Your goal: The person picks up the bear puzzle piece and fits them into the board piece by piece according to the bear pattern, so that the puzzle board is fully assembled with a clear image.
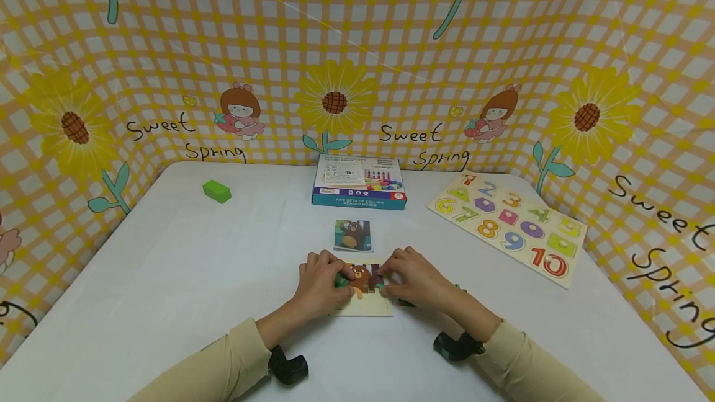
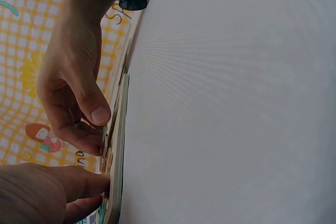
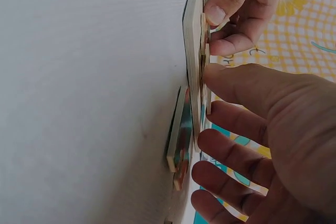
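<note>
Bear puzzle (image 1: 365, 309) lies flat on the white counter (image 1: 139, 303), about midway between its left and right edges and well in from the far edge, its pale lower part bare of pieces. Both forearms slant inward across the counter, so the 2 hands face each other over the board with their backs up. Left hand (image 1: 319, 285) arches at the board's left side, thumb and forefinger nearly closed about a green piece (image 1: 340, 280), the other fingers bent. Right hand (image 1: 418, 279) mirrors it, thumb and forefinger a small gap apart, pinching a dark piece (image 1: 375, 273) by its edges at the board's right; its other 3 fingers fan out, slightly bent. Loose pieces (image 3: 181, 129) lie just beside the board, partly under that hand. Beyond the board sits a bear card (image 1: 353, 236), and behind it a boxed bead set (image 1: 357, 200) near the middle of the far edge. A green block (image 1: 216, 191) lies toward the far left corner, and a number board (image 1: 508, 228) sits slanted along the right edge.
</note>
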`<state>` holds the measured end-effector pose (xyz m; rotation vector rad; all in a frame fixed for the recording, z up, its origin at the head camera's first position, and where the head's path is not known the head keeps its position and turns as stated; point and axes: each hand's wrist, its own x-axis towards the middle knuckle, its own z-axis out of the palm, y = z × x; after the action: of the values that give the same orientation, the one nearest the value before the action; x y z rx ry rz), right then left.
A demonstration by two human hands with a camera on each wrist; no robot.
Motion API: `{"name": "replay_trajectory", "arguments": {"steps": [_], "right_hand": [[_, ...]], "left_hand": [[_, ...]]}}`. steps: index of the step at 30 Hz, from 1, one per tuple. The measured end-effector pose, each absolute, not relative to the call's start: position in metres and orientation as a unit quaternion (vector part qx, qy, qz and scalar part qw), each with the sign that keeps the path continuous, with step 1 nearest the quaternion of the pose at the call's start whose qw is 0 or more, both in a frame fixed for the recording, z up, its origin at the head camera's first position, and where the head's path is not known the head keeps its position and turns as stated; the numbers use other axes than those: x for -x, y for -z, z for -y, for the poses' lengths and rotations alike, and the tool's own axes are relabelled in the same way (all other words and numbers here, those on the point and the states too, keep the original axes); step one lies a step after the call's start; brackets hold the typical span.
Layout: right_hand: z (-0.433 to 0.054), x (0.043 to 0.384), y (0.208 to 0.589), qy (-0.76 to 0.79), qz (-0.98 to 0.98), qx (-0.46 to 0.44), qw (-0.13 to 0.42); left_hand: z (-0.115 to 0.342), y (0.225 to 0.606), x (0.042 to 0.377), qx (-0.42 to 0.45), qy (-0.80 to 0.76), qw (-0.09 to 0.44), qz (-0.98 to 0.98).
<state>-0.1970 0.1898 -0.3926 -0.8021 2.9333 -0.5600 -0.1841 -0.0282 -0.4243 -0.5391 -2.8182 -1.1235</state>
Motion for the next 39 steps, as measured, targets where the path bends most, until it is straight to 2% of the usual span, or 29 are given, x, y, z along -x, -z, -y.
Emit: {"name": "replay_trajectory", "arguments": {"steps": [23,39], "right_hand": [[-0.191,0.197,0.396,0.185,-0.946,0.266,0.024],[-0.190,0.198,0.397,0.185,-0.947,0.261,0.025]], "left_hand": [[0.025,0.420,0.184,0.165,0.364,0.025,0.916],[0.006,0.419,0.189,0.198,0.345,0.027,0.917]]}}
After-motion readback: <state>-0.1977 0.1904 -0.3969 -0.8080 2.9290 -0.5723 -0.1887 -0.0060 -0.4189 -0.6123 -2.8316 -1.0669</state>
